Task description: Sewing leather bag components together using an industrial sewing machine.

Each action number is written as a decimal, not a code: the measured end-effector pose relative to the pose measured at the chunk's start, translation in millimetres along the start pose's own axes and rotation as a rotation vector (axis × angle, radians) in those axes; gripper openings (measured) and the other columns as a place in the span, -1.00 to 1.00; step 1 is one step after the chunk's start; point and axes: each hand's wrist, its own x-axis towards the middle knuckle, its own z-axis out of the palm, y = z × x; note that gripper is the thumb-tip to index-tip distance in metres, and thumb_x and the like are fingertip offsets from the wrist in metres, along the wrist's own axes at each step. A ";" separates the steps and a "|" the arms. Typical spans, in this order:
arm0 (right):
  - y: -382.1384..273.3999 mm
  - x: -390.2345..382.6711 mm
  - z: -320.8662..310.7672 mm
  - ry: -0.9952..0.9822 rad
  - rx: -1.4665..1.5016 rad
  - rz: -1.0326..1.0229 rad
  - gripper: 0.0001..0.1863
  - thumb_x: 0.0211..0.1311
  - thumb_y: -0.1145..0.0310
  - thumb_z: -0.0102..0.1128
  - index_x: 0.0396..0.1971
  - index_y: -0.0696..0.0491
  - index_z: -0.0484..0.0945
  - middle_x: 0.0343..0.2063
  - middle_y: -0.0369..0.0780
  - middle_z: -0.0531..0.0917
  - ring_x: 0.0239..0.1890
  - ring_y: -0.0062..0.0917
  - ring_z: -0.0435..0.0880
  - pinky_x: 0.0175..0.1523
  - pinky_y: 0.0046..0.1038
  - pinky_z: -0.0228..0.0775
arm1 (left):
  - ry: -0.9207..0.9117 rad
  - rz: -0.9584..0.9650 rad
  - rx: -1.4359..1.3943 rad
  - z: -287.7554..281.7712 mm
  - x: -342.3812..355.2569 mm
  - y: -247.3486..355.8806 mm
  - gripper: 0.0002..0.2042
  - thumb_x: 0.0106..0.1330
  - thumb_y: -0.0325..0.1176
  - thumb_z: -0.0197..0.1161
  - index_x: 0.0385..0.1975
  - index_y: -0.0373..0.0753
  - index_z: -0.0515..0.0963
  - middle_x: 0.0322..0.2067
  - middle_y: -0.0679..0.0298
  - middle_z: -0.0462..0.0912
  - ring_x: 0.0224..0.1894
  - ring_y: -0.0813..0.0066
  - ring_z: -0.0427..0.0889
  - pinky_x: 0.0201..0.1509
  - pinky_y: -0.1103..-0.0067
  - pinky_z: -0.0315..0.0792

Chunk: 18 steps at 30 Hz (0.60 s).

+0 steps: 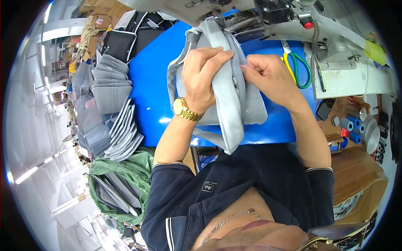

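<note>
A grey fabric piece (228, 104), like a part-sewn bag or cover with a long folded strip, lies on the blue work surface (155, 104). Its far end reaches beneath the sewing machine (247, 27). My left hand (202, 75), wearing a gold watch (180, 108) on the wrist, grips the folded strip with fingers curled over it. At the fabric's right edge, my right hand (270, 77) is closed in a pinch; what sits between thumb and fingertips is too small to make out. Scissors (298, 69) with green and yellow handles lie just right of that hand.
Stacks of grey fabric pieces (112, 81) stand along the left edge. Below them is a green bag (144, 167) holding flat grey panels. Black fabric pieces (119, 45) lie far left. Thread spools (355, 123) and a cardboard box (360, 175) are at right.
</note>
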 end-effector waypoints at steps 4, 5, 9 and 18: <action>5.9 14.2 4.3 0.074 0.047 -0.051 -0.58 0.22 0.30 0.19 -0.71 0.17 0.24 -0.79 -0.24 0.19 -0.69 -0.60 0.10 -0.57 -0.40 -0.04 | -0.027 -0.098 0.046 -1.7 0.9 -2.7 -0.60 -0.11 -0.33 0.43 -0.17 -0.15 0.65 -0.20 0.14 0.60 -0.24 0.21 0.59 -0.18 0.41 0.47; 6.8 18.0 4.2 0.089 0.020 -0.069 -0.58 0.20 0.30 0.21 -0.71 0.17 0.25 -0.79 -0.25 0.22 -0.69 -0.60 0.13 -0.57 -0.42 -0.01 | -0.050 -0.112 0.025 -3.0 1.5 -3.4 -0.60 -0.09 -0.33 0.43 -0.14 -0.11 0.65 -0.13 0.13 0.58 -0.16 0.18 0.58 -0.12 0.41 0.48; 4.4 9.5 -6.1 0.064 -0.078 -0.001 -0.57 0.06 0.25 0.35 -0.75 0.15 0.31 -0.80 -0.24 0.28 -0.70 -0.58 0.21 -0.58 -0.46 0.08 | -0.097 0.012 0.130 -9.8 -1.7 4.7 -0.56 -0.12 -0.37 0.46 -0.11 -0.07 0.66 0.02 0.14 0.52 0.05 0.13 0.49 0.12 0.33 0.38; -11.0 -42.0 -6.4 -0.159 -0.042 0.214 -0.47 -0.04 0.10 0.50 -0.80 0.15 0.39 -0.84 -0.30 0.32 -0.72 -0.70 0.22 -0.62 -0.52 0.03 | -0.246 0.038 0.133 -35.9 -26.5 40.4 -0.58 -0.17 -0.25 0.47 -0.20 -0.09 0.66 -0.21 0.27 0.51 -0.16 0.25 0.47 -0.11 0.43 0.41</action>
